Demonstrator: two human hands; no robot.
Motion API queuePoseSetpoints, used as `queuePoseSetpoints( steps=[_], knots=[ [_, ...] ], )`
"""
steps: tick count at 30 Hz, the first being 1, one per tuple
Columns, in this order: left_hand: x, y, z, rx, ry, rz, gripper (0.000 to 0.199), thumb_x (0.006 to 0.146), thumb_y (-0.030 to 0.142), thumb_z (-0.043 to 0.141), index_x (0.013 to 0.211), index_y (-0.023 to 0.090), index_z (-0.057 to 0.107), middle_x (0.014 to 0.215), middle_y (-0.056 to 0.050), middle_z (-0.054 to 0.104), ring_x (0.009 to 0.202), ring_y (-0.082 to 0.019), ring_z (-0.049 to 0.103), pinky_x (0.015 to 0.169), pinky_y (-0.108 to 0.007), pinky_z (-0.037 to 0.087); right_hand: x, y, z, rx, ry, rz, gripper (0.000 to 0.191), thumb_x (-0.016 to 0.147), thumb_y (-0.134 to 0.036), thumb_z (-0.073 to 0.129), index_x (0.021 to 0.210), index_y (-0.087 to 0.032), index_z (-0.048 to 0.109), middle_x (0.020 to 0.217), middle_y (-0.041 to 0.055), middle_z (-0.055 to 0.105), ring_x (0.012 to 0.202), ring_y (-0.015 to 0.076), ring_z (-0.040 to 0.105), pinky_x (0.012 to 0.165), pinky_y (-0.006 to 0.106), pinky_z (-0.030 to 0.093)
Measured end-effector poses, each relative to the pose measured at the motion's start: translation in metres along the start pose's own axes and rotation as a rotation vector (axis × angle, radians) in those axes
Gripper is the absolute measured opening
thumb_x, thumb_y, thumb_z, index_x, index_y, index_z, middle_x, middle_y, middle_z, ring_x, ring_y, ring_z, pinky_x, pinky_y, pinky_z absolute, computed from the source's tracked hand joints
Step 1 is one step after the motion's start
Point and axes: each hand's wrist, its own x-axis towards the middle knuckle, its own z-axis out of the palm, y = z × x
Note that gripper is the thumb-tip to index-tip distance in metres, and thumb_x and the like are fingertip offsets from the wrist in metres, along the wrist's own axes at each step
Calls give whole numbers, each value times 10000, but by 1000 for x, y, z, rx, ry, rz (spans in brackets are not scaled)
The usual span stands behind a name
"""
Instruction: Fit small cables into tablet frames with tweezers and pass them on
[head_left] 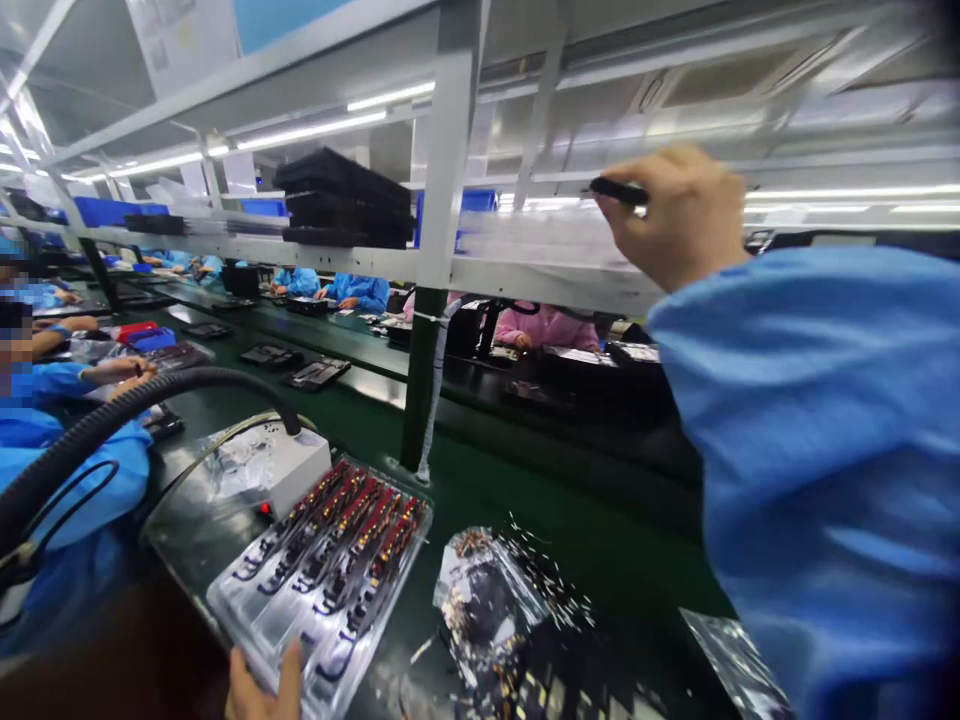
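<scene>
My right hand (675,215) is raised in front of the shelf, its fingers closed around a short black pen-like tool (619,191) whose exact kind I cannot make out. Down at the bottom edge, my left hand (264,690) shows only partly; its fingers are apart and rest at the near edge of a clear plastic tray (244,605). Rows of small parts with black cables and red and orange pieces (367,515) lie in that tray. Right of the tray is an opened clear plastic bag (484,590), with small loose bits scattered about it.
A white box (292,460) with a black flexible hose (187,380) stands behind the tray. The shelf post (431,300) rises beyond it. Black trays (341,200) are stacked on the shelf. Co-workers in blue sleeves (97,440) sit at left, others across the bench.
</scene>
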Motion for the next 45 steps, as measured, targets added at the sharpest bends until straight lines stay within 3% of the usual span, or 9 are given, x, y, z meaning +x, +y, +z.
queuePoseSetpoints(
  steps=[6, 9, 13, 17, 24, 29, 32, 38, 45],
  knots=[
    [-15, 22, -14, -158, -90, -95, 932, 755, 546, 526, 1440, 0, 210, 1435, -304, 272, 1371, -414, 225, 1113, -517, 229, -163, -75, 101, 439, -909, -239, 69, 810, -173, 672, 874, -158, 692, 892, 20, 699, 854, 145, 638, 818, 266, 484],
    [-15, 21, -15, -217, -88, -111, 886, 749, 489, 562, 1431, 21, 242, 1426, -273, 310, 1375, -379, 238, 1133, -490, 205, -226, -107, 165, 494, -1168, -180, 162, 895, -280, 596, 978, -148, 638, 1018, 53, 648, 915, 170, 620, 828, 376, 512],
    [-16, 15, -14, -306, -81, -101, 735, 767, 468, 575, 1381, 119, 369, 1379, -179, 432, 1347, -326, 329, 1130, -452, 250, -250, -136, 221, 499, -1313, 41, 298, 922, -331, 548, 1172, -170, 560, 1188, 87, 566, 1001, 208, 586, 844, 414, 507],
    [-19, 20, -18, -429, -105, -76, 601, 852, 433, 461, 1388, 175, 370, 1333, -113, 517, 1249, -243, 482, 1067, -362, 381, -247, -144, 236, 586, -1480, 224, 269, 924, -333, 542, 1145, -183, 578, 1175, 75, 573, 983, 203, 588, 830, 389, 513],
    [-44, 40, -54, -764, -240, -327, 621, 838, 339, 488, 1423, 218, 321, 1388, -60, 493, 1291, -231, 447, 1037, -346, 432, -249, -122, 196, 944, -1669, 531, 393, 889, -491, 530, 810, -127, 654, 810, 52, 677, 729, 168, 651, 655, 303, 536],
    [-56, 52, -80, -880, -273, -244, 645, 786, 359, 604, 1384, 240, 396, 1380, -48, 504, 1307, -241, 425, 1083, -350, 375, -259, -102, 147, 1182, -1582, 767, 309, 790, -454, 628, 703, -160, 664, 711, 62, 707, 641, 187, 677, 572, 267, 528],
    [-38, 68, -86, -980, -485, -245, 682, 714, 372, 714, 1334, 227, 468, 1325, -71, 554, 1256, -276, 480, 1064, -383, 392, -268, -84, 114, 1249, -1472, 900, 262, 800, -408, 615, 708, -169, 670, 699, 76, 713, 640, 210, 691, 617, 295, 548],
    [-10, 102, -59, -1332, -821, -309, 705, 667, 714, 612, 1114, 169, 632, 1126, -118, 662, 1170, -320, 546, 991, -437, 443, -288, -67, 54, 1230, -1149, 1283, 210, 824, -313, 582, 810, -123, 671, 680, 117, 715, 669, 272, 701, 649, 382, 578],
    [-99, 123, -19, -1358, -866, -192, 726, 608, 695, 684, 1154, 236, 547, 1238, -104, 590, 1166, -260, 547, 987, -378, 429, -326, -107, 17, 1194, -649, 1444, 416, 813, -357, 548, 1174, -152, 571, 870, 112, 728, 846, 313, 690, 623, 395, 590]
  ],
)
